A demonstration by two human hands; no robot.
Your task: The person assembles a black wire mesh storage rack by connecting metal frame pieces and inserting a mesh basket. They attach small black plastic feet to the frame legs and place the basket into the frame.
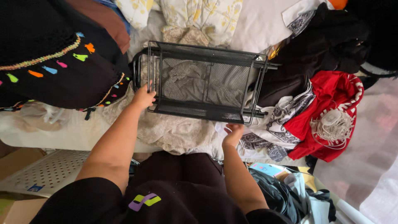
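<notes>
Looking down from my head camera, I have both arms stretched out to a black metal mesh rack [203, 83] that lies on its side on a bed of crumpled beige cloth [174, 130]. My left hand [143, 98] is closed around the wire frame at the rack's near left corner, fingers curled over the bar. My right hand [233, 133] reaches up to the rack's near right corner, its fingertips touching the lower edge; I cannot tell whether it really grips there. To the left of my left hand lies a black fabric with bright coloured tassels [54, 62]. To the right of my right hand are a black-and-white patterned cloth [286, 112], a red garment [331, 103] with a coil of white cord [333, 126] on it, and dark clothes [319, 41] beyond.
</notes>
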